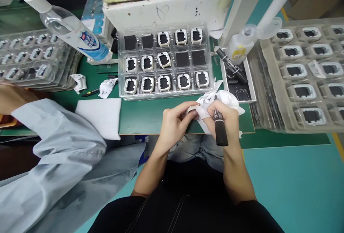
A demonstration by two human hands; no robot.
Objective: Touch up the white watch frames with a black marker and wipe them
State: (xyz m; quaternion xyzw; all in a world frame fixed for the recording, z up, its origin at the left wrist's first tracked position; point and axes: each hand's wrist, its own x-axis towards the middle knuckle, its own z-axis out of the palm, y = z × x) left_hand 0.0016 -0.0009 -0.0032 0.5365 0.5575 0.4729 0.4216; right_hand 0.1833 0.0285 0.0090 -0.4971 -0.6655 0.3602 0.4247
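My left hand (pixel 176 118) is closed around a small white frame part (pixel 191 109), pinched at the table's front edge. My right hand (pixel 224 116) grips a black marker (pixel 220 127) pointing down and a crumpled white cloth (pixel 215 100) that presses against the part. Just behind both hands lies a clear tray (pixel 166 93) with rows of white square frames (pixel 164 83) and some black empty pockets (pixel 182 59).
A co-worker's light blue sleeve (pixel 59 147) reaches in at left. A tilted plastic bottle (pixel 72 32) hangs at upper left. Stacked trays of frames stand at right (pixel 309 79) and far left (pixel 27 57). A small white box (pixel 236 75) holds a second marker; a white pad (pixel 100 116) lies left.
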